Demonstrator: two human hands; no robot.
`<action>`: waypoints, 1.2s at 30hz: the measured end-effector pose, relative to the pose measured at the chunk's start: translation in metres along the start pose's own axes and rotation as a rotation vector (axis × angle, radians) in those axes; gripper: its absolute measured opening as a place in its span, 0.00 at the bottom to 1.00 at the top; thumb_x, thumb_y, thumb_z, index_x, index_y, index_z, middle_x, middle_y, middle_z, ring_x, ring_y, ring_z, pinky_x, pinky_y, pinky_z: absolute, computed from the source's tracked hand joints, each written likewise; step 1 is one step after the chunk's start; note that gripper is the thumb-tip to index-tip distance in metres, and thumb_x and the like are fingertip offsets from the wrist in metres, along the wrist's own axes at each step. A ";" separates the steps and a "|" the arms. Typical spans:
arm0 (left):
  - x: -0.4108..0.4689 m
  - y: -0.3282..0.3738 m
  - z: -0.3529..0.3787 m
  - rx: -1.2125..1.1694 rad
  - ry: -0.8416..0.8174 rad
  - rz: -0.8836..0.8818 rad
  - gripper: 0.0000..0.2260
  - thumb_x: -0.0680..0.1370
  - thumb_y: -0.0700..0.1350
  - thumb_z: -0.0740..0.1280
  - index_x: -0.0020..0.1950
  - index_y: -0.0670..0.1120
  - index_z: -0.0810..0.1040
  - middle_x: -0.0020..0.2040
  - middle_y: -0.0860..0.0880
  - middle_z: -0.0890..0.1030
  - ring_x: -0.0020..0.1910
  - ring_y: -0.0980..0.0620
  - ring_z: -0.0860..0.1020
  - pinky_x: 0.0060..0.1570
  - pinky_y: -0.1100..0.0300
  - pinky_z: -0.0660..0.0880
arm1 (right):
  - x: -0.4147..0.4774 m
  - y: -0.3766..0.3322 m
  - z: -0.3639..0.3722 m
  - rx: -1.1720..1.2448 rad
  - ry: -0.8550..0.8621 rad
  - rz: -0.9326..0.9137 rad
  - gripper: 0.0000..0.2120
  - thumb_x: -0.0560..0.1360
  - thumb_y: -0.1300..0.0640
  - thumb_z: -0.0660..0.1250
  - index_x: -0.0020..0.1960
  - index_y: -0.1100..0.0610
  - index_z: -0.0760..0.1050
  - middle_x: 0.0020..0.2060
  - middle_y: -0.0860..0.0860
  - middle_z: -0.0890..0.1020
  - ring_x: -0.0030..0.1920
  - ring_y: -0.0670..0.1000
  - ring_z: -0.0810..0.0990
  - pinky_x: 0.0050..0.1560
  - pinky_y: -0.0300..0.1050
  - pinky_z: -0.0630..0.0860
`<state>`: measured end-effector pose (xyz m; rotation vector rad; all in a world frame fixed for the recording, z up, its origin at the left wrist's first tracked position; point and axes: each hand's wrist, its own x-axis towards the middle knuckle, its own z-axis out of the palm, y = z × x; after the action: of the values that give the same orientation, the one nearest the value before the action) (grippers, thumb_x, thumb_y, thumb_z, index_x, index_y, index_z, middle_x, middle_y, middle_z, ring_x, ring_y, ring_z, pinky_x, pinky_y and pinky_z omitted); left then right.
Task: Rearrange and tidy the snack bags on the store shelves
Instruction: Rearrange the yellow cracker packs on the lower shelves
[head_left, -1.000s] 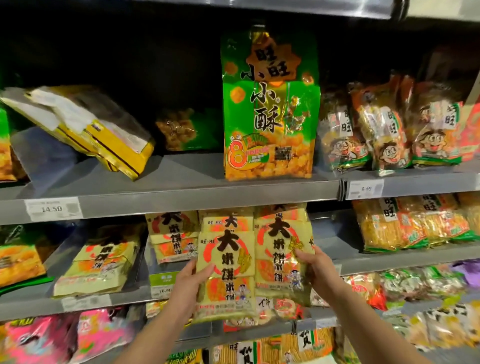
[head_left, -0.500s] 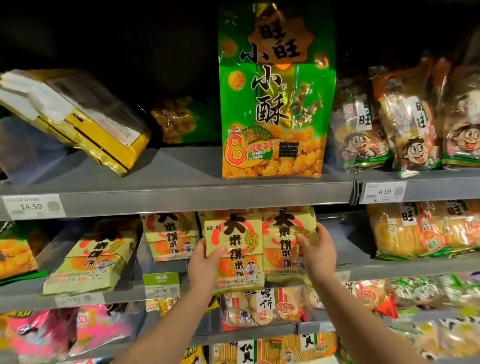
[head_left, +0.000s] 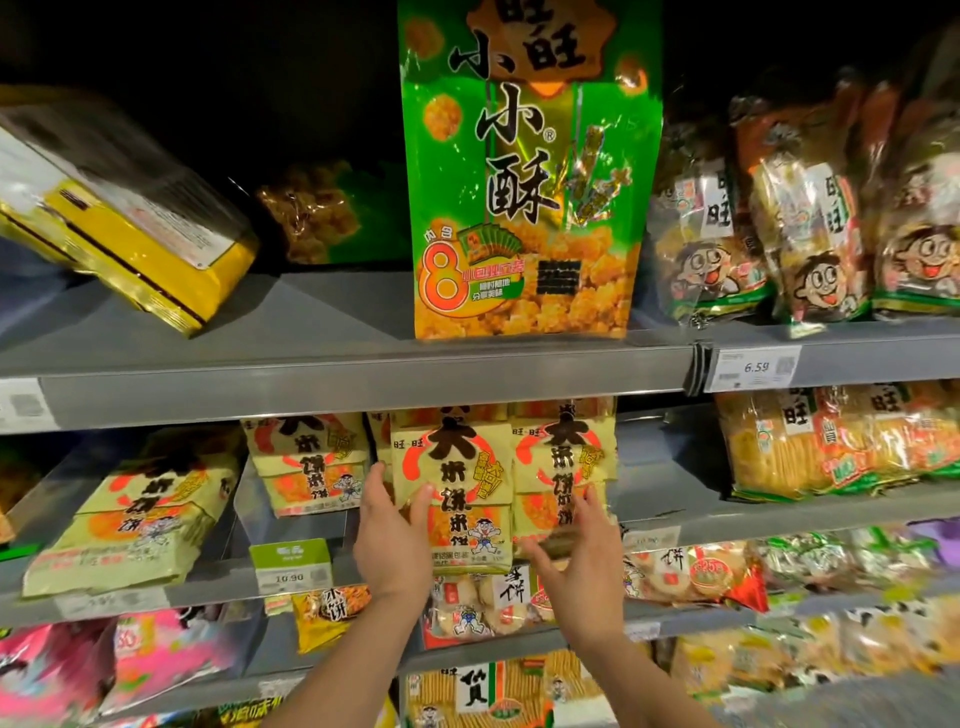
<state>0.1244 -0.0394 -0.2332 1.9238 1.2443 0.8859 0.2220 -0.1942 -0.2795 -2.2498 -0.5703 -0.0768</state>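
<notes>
Two pale yellow rice cracker bags stand side by side at the front of the middle shelf (head_left: 675, 525). My left hand (head_left: 392, 535) pinches the left rice cracker bag (head_left: 457, 467) at its left edge, thumb on the front and fingers along the side. My right hand (head_left: 584, 551) lies against the lower right of the right rice cracker bag (head_left: 558, 467), with straight fingers on the front and the thumb under the blurred bottom edge. More of the same bags (head_left: 306, 467) stand behind and to the left, and one stack (head_left: 140, 519) lies flat farther left.
On the upper shelf (head_left: 337, 364) a tall green snack bag (head_left: 524, 182) stands upright. A yellow pack (head_left: 119, 223) lies tilted at its left, and cartoon-faced bags (head_left: 810, 223) stand at its right. Orange cracker bags (head_left: 831, 441) fill the middle shelf's right. Lower shelves hold mixed snack bags.
Both hands have lifted the two yellow bags up and pushed them back onto the middle shelf. The bags now stand upright under the upper shelf's edge. The view has moved closer.
</notes>
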 end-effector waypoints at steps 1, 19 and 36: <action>-0.002 -0.002 -0.001 -0.011 -0.005 0.040 0.26 0.75 0.56 0.63 0.69 0.49 0.61 0.64 0.45 0.76 0.55 0.43 0.79 0.45 0.48 0.78 | -0.001 0.004 0.002 -0.074 -0.003 -0.044 0.44 0.65 0.29 0.63 0.73 0.50 0.55 0.73 0.45 0.60 0.73 0.48 0.58 0.73 0.51 0.55; 0.010 -0.002 0.003 0.490 -0.084 0.420 0.31 0.69 0.50 0.73 0.70 0.55 0.66 0.70 0.39 0.62 0.65 0.41 0.68 0.59 0.45 0.71 | 0.052 -0.029 0.004 -0.262 -0.028 -0.218 0.38 0.72 0.62 0.68 0.72 0.41 0.53 0.74 0.54 0.56 0.74 0.57 0.55 0.71 0.53 0.62; -0.009 -0.013 0.018 0.577 -0.106 0.560 0.34 0.70 0.53 0.71 0.73 0.50 0.62 0.74 0.41 0.60 0.69 0.41 0.67 0.60 0.44 0.70 | 0.019 -0.028 0.012 -0.348 -0.004 -0.243 0.29 0.75 0.51 0.65 0.73 0.43 0.58 0.75 0.54 0.59 0.74 0.60 0.57 0.69 0.61 0.59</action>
<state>0.1302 -0.0463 -0.2554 2.8279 0.9710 0.7134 0.2254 -0.1617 -0.2638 -2.5024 -0.8879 -0.3151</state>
